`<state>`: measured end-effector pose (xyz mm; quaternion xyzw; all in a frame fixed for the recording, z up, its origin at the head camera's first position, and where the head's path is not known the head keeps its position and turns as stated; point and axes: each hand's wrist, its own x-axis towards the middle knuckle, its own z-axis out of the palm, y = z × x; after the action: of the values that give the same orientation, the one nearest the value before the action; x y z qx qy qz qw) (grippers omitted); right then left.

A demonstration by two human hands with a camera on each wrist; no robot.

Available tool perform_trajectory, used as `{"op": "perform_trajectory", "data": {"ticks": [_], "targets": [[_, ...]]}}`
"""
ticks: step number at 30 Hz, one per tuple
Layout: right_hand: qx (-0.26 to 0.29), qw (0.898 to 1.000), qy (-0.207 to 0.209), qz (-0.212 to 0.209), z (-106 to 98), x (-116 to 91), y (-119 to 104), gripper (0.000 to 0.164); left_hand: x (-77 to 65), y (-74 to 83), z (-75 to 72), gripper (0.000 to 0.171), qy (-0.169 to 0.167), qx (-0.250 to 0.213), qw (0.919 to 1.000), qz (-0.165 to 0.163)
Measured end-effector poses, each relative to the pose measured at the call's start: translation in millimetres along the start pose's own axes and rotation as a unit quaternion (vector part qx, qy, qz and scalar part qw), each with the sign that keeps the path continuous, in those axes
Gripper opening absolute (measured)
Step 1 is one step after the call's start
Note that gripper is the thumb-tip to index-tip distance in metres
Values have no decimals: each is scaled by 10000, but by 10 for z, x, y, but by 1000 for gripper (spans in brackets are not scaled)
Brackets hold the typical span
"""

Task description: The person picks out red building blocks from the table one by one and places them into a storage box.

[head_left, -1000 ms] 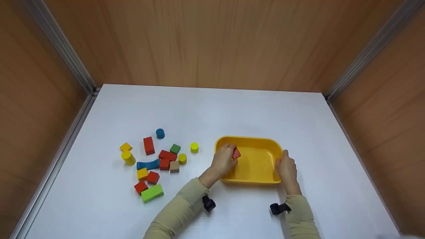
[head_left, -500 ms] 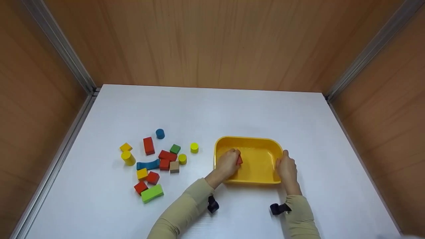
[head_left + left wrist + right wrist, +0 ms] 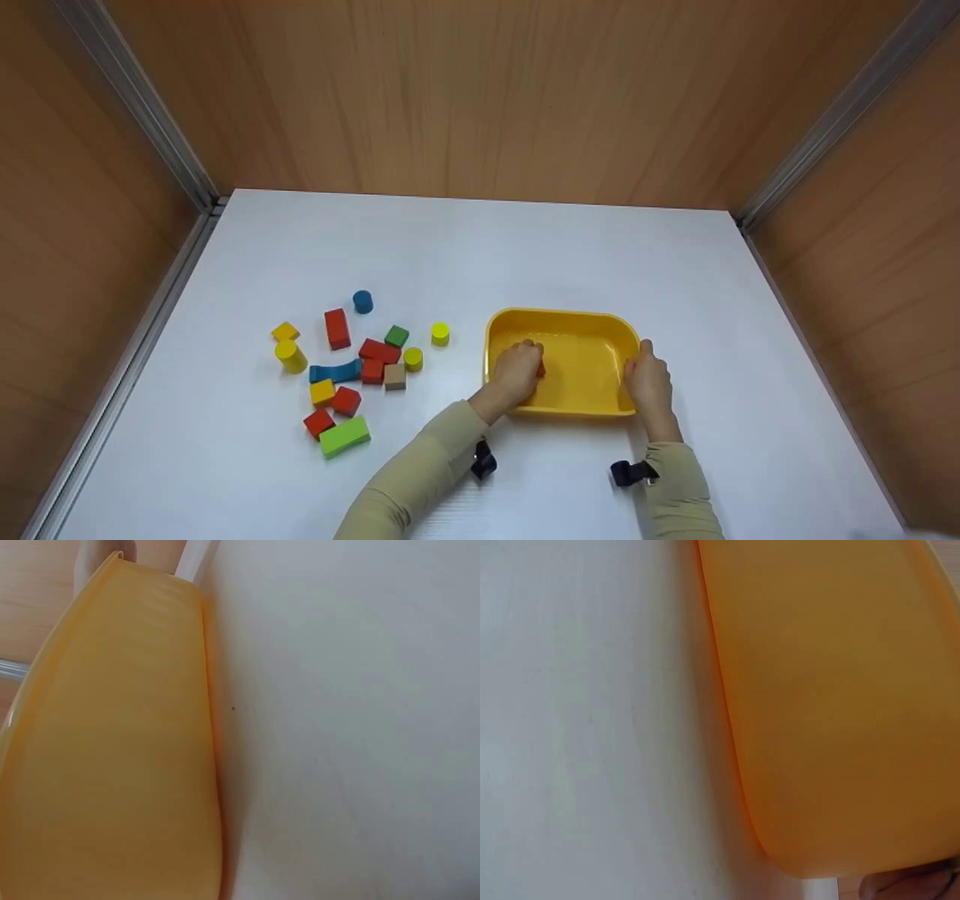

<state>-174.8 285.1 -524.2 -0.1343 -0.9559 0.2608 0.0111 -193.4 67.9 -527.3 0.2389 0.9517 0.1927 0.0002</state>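
Observation:
A yellow plastic tray [image 3: 592,352] stands on the white table, and its outer wall [image 3: 127,735] fills much of the left wrist view. Inside its left half, my left hand [image 3: 517,373] holds a small red block [image 3: 541,370], mostly hidden by the fingers. At the tray's right end, my right hand [image 3: 649,381] grips the rim with the thumb on the inner side. In the right wrist view, part of the right hand [image 3: 911,885] shows at the bottom under the tray wall [image 3: 840,712].
Left of the tray lie several loose blocks: a red block [image 3: 337,328], a blue curved block [image 3: 335,372], a light green block [image 3: 345,437], a yellow cylinder [image 3: 290,356] and a plain wood cube [image 3: 394,376] among them. A wooden wall [image 3: 480,97] stands behind the table.
My left hand has moved slightly right and lower inside the tray with the red block, which now shows less. My right hand stays on the rim.

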Motion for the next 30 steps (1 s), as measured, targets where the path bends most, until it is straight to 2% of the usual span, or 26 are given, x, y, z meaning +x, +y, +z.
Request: {"op": "perform_trajectory", "data": {"ticks": [12, 19, 25, 30], "targets": [[-25, 9999, -95, 99, -14, 0, -17, 30, -5, 28, -21, 3, -3, 378, 9993, -81], [-132, 9994, 204, -246, -5, -15, -4, 24, -30, 42, -55, 4, 6, 435, 9991, 5], [-139, 9992, 233, -293, 3, -13, -5, 25, -57, 57, -104, 15, 73, 567, 9984, 13], [-114, 9997, 159, -151, 4, -13, 0, 25, -78, 72, -164, 21, 334, 581, 9978, 23]]}}
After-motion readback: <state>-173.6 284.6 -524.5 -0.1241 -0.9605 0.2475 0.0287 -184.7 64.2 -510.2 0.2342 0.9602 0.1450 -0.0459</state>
